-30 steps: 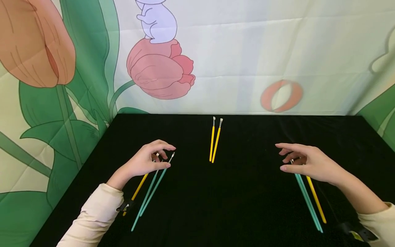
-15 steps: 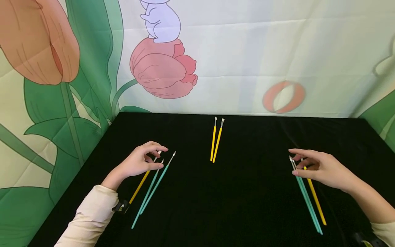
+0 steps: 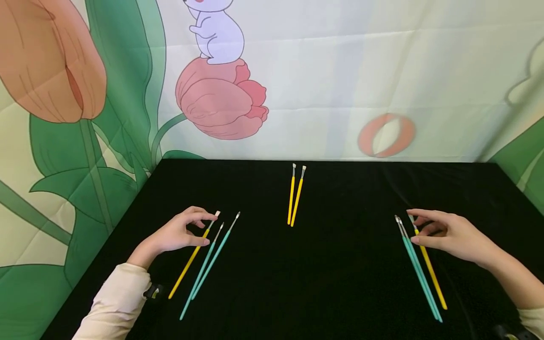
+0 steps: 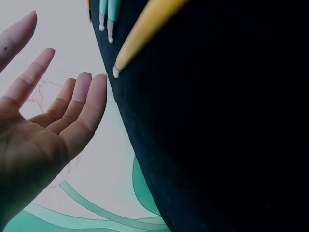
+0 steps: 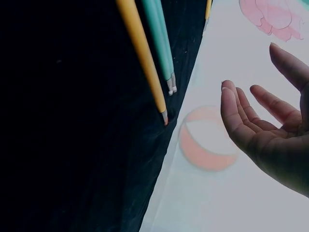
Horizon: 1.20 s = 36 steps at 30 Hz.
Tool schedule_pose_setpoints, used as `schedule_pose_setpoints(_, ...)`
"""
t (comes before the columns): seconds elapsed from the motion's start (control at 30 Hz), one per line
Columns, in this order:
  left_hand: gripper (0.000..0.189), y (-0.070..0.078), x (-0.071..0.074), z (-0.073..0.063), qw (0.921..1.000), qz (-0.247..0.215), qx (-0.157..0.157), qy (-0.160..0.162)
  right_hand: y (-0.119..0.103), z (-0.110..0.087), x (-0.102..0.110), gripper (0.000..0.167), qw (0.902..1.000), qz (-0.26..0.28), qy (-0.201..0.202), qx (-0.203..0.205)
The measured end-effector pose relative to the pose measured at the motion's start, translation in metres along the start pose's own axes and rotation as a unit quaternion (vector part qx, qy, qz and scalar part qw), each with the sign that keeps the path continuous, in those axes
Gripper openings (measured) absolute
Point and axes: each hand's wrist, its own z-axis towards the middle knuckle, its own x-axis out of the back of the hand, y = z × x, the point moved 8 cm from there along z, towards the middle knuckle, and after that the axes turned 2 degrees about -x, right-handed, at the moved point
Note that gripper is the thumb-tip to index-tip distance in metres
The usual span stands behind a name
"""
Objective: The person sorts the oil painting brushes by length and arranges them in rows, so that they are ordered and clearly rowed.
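My left hand (image 3: 180, 231) hovers over the upper part of a yellow paintbrush (image 3: 187, 267), thumb and fingers apart with nothing between them. Two teal paintbrushes (image 3: 218, 250) lie just right of it, one crossing close to the other at the lower end. On the other side, my right hand (image 3: 450, 236) is held above a second yellow paintbrush (image 3: 433, 276), its fingers loosely bent and thumb spread. Beside that brush a pair of teal paintbrushes (image 3: 418, 274) lies nearly together. Both wrist views show the palms holding nothing, the yellow brush (image 4: 149, 24) closest to the left camera.
Two more yellow paintbrushes (image 3: 296, 200) lie at the back middle of the black tablecloth (image 3: 323, 278), bristles toward the wall. A printed fabric backdrop (image 3: 314, 94) with tulips and a white animal rises behind and at the sides.
My left hand has drifted left, from over the teal brushes to over the yellow one. The right hand has moved right and slightly down, uncovering the teal brush tips. The brushes stay put.
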Motion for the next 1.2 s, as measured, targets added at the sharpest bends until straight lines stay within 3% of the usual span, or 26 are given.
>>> schedule_pose_setpoints(0.2,0.057,-0.013,-0.002,-0.006,0.9991,0.015,0.03,-0.026,0.01,-0.002,-0.002,0.058,0.9997,-0.004,-0.009,-0.024)
schedule_pose_setpoints(0.37,0.062,-0.025,-0.004,-0.005,0.9955,0.008,0.07,-0.062,0.018,-0.005,0.0,0.059,0.9991,-0.016,-0.008,-0.037)
schedule_pose_setpoints(0.53,0.066,-0.034,-0.006,-0.004,0.9926,-0.001,0.095,-0.076,0.025,-0.007,0.0,0.061,0.9985,-0.011,-0.012,-0.052)
schedule_pose_setpoints(0.9,0.066,-0.04,-0.009,-0.003,0.9929,0.03,0.097,-0.063,0.039,-0.006,-0.005,0.067,0.9963,-0.027,-0.019,-0.08)
schedule_pose_setpoints(1.2,0.066,-0.04,-0.008,-0.003,0.9921,0.037,0.101,-0.065,0.05,-0.007,-0.014,0.067,0.9957,-0.024,-0.043,-0.079)
